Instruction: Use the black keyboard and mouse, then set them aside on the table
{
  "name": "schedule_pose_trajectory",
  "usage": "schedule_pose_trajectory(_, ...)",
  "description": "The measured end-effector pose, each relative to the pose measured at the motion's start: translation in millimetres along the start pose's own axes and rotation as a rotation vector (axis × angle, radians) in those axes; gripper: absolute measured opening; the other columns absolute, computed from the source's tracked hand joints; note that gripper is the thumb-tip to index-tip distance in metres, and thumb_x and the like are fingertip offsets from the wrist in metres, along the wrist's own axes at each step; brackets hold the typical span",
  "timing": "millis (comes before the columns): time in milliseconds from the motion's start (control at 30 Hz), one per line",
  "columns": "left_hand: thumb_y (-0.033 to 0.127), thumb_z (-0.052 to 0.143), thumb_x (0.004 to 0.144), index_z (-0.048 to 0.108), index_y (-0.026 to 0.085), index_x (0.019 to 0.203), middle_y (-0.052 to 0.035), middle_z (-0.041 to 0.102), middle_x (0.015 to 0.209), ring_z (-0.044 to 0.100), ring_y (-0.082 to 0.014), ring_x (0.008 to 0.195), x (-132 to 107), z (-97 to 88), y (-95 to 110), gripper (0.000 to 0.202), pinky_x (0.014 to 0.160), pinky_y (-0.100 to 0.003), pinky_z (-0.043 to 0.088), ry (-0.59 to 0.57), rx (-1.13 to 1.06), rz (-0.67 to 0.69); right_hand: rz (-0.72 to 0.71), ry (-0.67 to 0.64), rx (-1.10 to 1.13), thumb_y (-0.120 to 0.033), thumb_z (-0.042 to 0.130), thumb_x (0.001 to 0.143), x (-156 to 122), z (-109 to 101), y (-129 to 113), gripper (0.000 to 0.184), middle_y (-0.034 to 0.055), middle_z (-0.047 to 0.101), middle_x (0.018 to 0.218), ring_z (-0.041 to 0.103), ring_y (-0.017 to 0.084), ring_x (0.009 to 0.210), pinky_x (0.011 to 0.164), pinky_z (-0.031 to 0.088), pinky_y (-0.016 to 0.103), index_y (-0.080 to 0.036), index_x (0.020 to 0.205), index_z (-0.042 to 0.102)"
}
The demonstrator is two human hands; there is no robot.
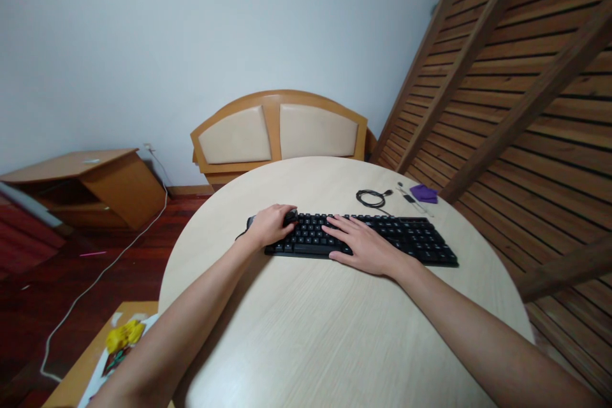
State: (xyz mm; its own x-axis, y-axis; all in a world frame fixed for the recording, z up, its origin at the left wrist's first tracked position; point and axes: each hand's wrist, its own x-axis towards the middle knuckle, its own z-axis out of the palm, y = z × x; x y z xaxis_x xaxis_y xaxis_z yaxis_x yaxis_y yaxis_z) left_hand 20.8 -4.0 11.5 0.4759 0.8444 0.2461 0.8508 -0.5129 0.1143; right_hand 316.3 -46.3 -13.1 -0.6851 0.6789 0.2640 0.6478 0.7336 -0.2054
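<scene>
A black keyboard lies across the pale round table. My right hand rests on its middle keys, fingers spread and flat, the thumb along the near edge. Over the keyboard's left end, my left hand is curled with thumb and fingers around a small black thing, mostly hidden, whose kind I cannot make out. A greyish bit and a thin dark cord show just left of that hand.
Behind the keyboard lie a coiled black cable, a thin light cord and a folded purple cloth. A headboard stands beyond the table, wooden slats lean at right, and a yellow item sits lower left.
</scene>
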Motion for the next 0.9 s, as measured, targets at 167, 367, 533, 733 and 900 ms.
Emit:
schedule_pose_trajectory(167,0.03,0.056,0.089,0.058,0.018,0.123,-0.0126,0.07,0.11,0.068,-0.0267,0.099,-1,-4.8,1,0.036,0.084,-0.037,0.053,-0.061,0.004,-0.017,0.018,-0.027,0.008,-0.059,0.052,0.094,2,-2,-1,0.064,0.0083,0.038,0.159,0.032,0.03,0.147,0.122,0.023,0.054,-0.027,0.148,0.049)
schedule_pose_trajectory(367,0.029,0.052,0.094,0.059,0.018,0.122,-0.0129,0.068,0.111,0.067,-0.0255,0.102,-7,-6.1,1,0.031,0.087,-0.035,0.052,-0.057,-0.008,0.04,0.05,-0.13,0.024,-0.062,0.045,0.096,4,-9,-6,0.066,0.0089,0.029,0.162,0.023,0.03,0.15,0.123,0.018,0.054,-0.025,0.151,0.044)
schedule_pose_trajectory(533,0.029,0.053,0.096,0.063,0.018,0.121,-0.0127,0.069,0.113,0.066,-0.0247,0.105,-19,-9.1,0,0.029,0.094,-0.035,0.051,-0.057,-0.028,0.133,0.049,-0.107,0.053,-0.064,0.044,0.096,0,-6,-4,0.067,0.0076,0.028,0.163,0.022,0.029,0.151,0.123,0.018,0.054,-0.028,0.152,0.042)
schedule_pose_trajectory(733,0.024,0.056,0.092,0.064,0.02,0.121,-0.0089,0.069,0.121,0.066,-0.0238,0.11,-35,-25.5,8,0.031,0.097,-0.035,0.05,-0.117,-0.096,0.214,0.022,-0.014,0.038,-0.06,0.05,0.095,-5,-1,-5,0.064,0.0084,0.033,0.161,0.027,0.029,0.149,0.122,0.022,0.054,-0.028,0.15,0.045)
schedule_pose_trajectory(900,0.019,0.059,0.084,0.067,0.022,0.115,-0.0064,0.068,0.119,0.065,-0.0224,0.109,-37,-29.4,10,0.033,0.096,-0.033,0.05,-0.123,-0.118,0.255,0.018,0.016,0.053,-0.057,0.06,0.089,-9,-7,1,0.072,0.0089,0.034,0.161,0.03,0.03,0.148,0.121,0.025,0.054,-0.028,0.152,0.042)
